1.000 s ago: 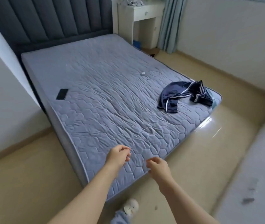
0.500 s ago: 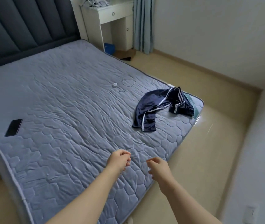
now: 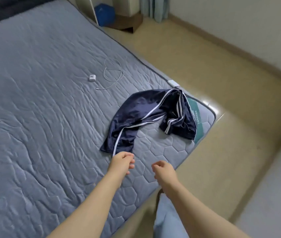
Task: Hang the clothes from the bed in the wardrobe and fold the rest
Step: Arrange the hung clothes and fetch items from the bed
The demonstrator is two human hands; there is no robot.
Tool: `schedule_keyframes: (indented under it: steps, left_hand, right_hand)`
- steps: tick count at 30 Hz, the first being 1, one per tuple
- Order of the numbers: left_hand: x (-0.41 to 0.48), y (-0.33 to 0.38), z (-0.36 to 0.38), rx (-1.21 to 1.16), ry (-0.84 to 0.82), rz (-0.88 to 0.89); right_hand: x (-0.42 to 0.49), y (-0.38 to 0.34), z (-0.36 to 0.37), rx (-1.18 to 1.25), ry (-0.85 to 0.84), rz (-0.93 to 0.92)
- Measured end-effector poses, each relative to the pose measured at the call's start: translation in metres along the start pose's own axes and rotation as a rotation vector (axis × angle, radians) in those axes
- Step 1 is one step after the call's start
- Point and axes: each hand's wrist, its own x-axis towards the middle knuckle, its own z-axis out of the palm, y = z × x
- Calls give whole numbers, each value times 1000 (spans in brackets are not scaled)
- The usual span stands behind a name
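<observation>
Grey-blue quilted fabric covers the bed (image 3: 42,117), which fills the left and middle of the head view, with tan floor (image 3: 222,83) running along its right side up to a pale wall. Near the bed's right corner lies a crumpled navy garment (image 3: 136,110) with white stripes along its seams; one end reaches toward the person, and the other is bunched beside a green label (image 3: 196,115) on the mattress corner. Further up the bed, well apart from the garment, a small white charger (image 3: 92,77) sits next to a loosely looped white cable (image 3: 113,71). Both bare arms reach forward over the bed's near edge. The left hand (image 3: 121,163) hangs just at the garment's near hem, fingers loosely curled and holding nothing; whether it touches the cloth cannot be told. The right hand (image 3: 164,170) is close beside it over bare mattress, also loosely curled and empty. At the top, past the bed, a blue bin (image 3: 104,14) stands under white furniture, and a curtain (image 3: 155,7) hangs to its right.
</observation>
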Motion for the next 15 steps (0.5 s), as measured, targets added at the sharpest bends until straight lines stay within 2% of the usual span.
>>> schedule_keyframes:
  steps: [8,15]
  left_hand:
    - [108,29,101,5,66,-152]
    - [191,1,149,-11,110,-263]
  right_hand:
    - [157,-12,-76,-197,-65,78]
    - [273,-10,-76,-267,-68,43]
